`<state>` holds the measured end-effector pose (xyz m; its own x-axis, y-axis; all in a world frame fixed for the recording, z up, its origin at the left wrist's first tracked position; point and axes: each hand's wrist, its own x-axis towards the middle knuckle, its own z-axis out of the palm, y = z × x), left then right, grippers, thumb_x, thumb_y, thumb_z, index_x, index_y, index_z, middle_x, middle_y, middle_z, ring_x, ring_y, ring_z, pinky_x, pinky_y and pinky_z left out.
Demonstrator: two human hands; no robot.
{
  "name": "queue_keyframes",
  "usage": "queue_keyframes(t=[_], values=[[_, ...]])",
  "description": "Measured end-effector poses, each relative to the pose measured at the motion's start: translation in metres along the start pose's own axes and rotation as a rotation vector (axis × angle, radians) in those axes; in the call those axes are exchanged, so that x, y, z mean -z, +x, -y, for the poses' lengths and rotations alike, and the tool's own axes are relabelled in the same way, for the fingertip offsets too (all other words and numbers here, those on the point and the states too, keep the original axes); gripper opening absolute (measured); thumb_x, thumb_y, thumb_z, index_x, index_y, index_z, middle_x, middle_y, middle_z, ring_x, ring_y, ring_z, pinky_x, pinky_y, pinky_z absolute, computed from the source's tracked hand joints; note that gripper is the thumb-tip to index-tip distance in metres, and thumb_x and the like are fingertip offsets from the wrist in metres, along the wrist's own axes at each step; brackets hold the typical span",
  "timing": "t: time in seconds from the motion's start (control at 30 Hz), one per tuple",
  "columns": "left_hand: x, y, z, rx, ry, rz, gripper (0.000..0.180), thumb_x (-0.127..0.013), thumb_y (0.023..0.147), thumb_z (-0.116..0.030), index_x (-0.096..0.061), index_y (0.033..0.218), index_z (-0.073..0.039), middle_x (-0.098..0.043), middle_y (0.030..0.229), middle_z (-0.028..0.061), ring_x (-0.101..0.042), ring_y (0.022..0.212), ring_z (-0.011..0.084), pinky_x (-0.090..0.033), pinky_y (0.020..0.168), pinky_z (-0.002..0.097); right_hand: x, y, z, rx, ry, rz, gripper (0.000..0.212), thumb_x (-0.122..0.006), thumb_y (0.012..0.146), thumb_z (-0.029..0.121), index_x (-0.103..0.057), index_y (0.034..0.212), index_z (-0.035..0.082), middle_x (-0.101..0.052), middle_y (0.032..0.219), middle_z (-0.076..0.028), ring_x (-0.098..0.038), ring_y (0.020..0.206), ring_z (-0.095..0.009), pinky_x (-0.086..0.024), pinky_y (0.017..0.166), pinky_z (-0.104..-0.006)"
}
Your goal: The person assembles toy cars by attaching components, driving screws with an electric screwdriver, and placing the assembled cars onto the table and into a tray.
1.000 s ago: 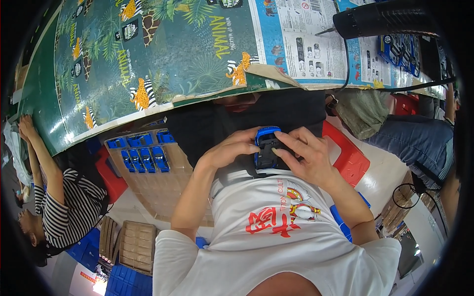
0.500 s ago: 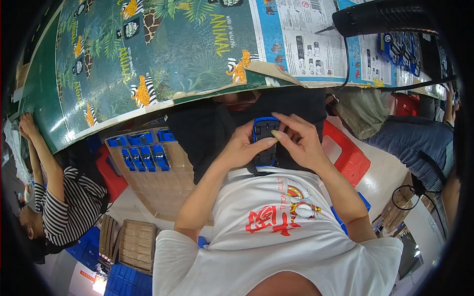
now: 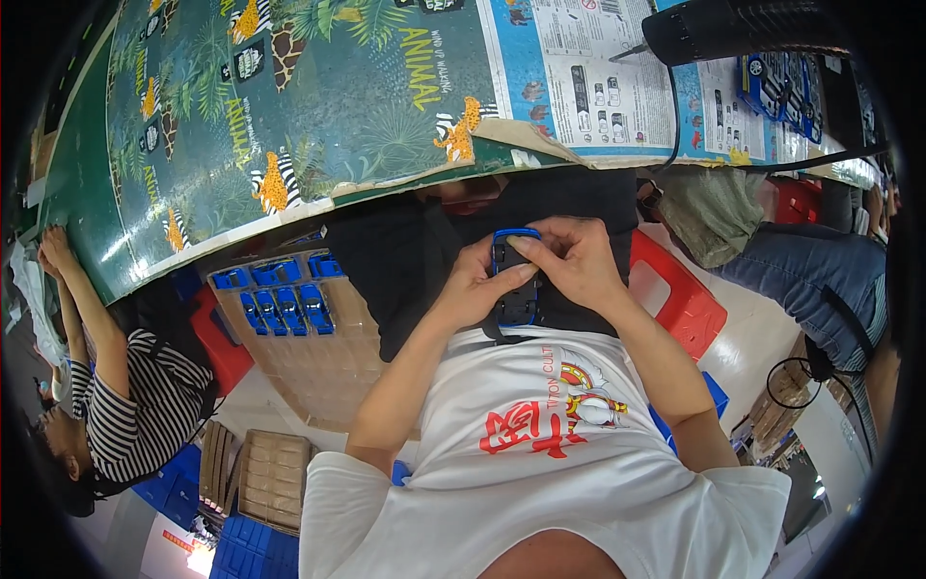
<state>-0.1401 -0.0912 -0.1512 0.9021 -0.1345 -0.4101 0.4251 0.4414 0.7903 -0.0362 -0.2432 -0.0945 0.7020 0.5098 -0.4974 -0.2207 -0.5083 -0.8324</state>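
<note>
Over my lap, just below the table's near edge, a blue toy car [image 3: 518,307] is held with its black underside facing me. My left hand [image 3: 476,286] grips the car's left side, its thumb lying across the underside. On the other side my right hand [image 3: 576,262] closes around the car's far end, with the thumb pressed onto the underside near that end. The fingers of both hands are partly hidden behind the car. Anything small under the right thumb is too hidden to make out.
A printed sheet covers the green table [image 3: 318,106]. A black electric screwdriver [image 3: 743,31] hangs at the far right, beside several blue toy cars [image 3: 779,92]. Left of my legs stands a tray [image 3: 338,372] with several blue cars. Co-workers sit on both sides; a red stool [image 3: 675,299] is at right.
My right hand has shifted left and closed further over the car's far end, its thumb sliding upward along the underside. The left hand keeps its hold.
</note>
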Motion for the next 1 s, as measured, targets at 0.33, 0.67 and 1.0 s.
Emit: queue_keyframes(t=[0.33, 0.67, 1.0], values=[[-0.01, -0.002, -0.002, -0.047, -0.008, -0.113, 0.03, -0.072, 0.089, -0.015, -0.062, 0.114, -0.002, -0.065, 0.093, -0.0003, -0.056, 0.084, 0.0051, -0.049, 0.075, 0.0239, -0.004, 0.004, -0.007, 0.189, 0.051, -0.085, 0.019, -0.076, 0.085, 0.014, -0.073, 0.095, -0.002, -0.065, 0.09, -0.008, -0.059, 0.066, -0.008, -0.045, 0.056, -0.0231], [-0.016, -0.013, -0.011, -0.19, 0.005, -0.056, 0.031, -0.073, 0.088, -0.01, -0.064, 0.115, 0.0, -0.067, 0.107, 0.0064, -0.061, 0.097, 0.0115, -0.049, 0.086, 0.0281, -0.026, -0.017, -0.005, 0.213, 0.39, -0.063, 0.019, -0.073, 0.083, 0.007, -0.07, 0.101, -0.001, -0.067, 0.109, -0.015, -0.064, 0.094, -0.02, -0.051, 0.08, -0.0291], [-0.011, -0.012, 0.003, -0.17, 0.011, -0.131, 0.028, -0.073, 0.087, -0.009, -0.064, 0.112, 0.002, -0.068, 0.103, 0.0049, -0.06, 0.094, 0.0091, -0.049, 0.084, 0.0273, -0.028, 0.0, -0.022, 0.218, 0.264, -0.018, 0.022, -0.073, 0.085, 0.009, -0.069, 0.103, -0.002, -0.069, 0.105, -0.014, -0.065, 0.087, -0.015, -0.051, 0.077, -0.0272]])
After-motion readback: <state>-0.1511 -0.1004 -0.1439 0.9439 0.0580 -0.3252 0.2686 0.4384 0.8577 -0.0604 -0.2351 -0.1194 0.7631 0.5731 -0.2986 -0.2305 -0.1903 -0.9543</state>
